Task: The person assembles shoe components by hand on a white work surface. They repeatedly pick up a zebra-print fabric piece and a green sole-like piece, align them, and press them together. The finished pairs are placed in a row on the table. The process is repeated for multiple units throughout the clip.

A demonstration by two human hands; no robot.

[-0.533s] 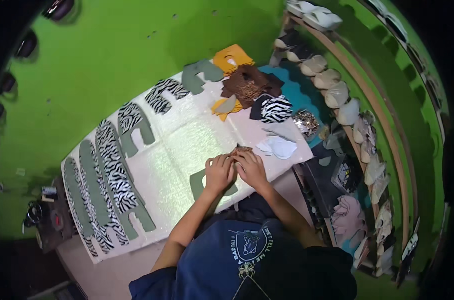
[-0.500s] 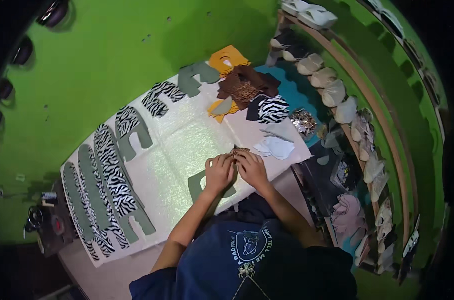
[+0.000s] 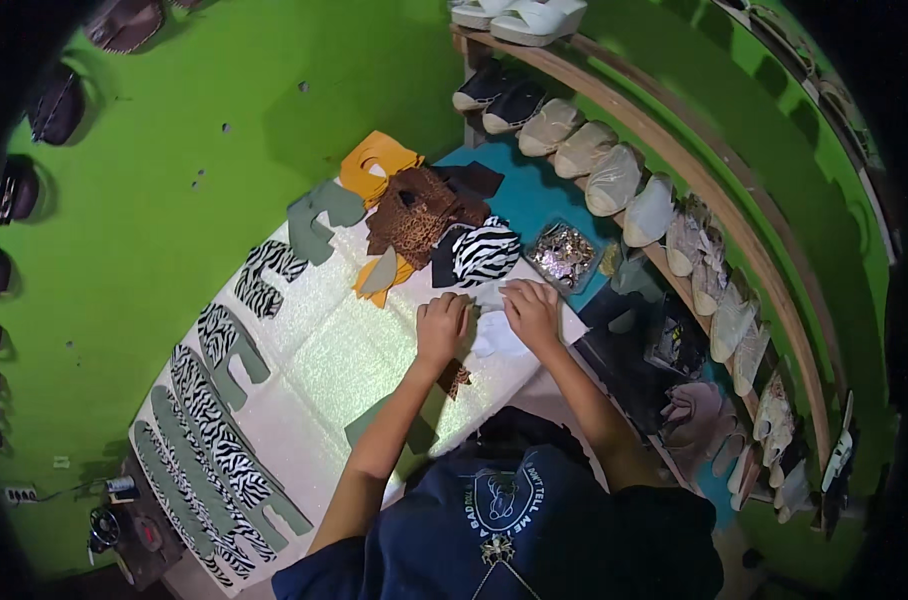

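My left hand (image 3: 442, 328) and my right hand (image 3: 531, 314) are over the table's right part, fingers bent inward. Between their fingertips stretches a thin pale grey cut piece (image 3: 488, 297); both hands appear to pinch its ends, though the fingertips are partly hidden. Just below lies a white cut piece (image 3: 498, 336), flat on the table. A small leopard-print piece (image 3: 455, 380) rests by my left wrist. Under my left forearm is a grey-green cut piece (image 3: 370, 418), partly covered. A zebra-print rounded piece (image 3: 487, 250) sits beyond my hands.
Zebra-print and grey-green strips (image 3: 219, 415) line the white table's (image 3: 319, 385) left side. Brown leopard-print pieces (image 3: 414, 215) and yellow ones (image 3: 374, 160) are piled at the back. A box of shiny metal bits (image 3: 564, 255) stands right. Shoes (image 3: 614, 180) fill the wooden racks.
Both hands have left the leopard-print piece, which now lies on the table, and moved up to the pale pieces. The whole view has turned somewhat to the right.
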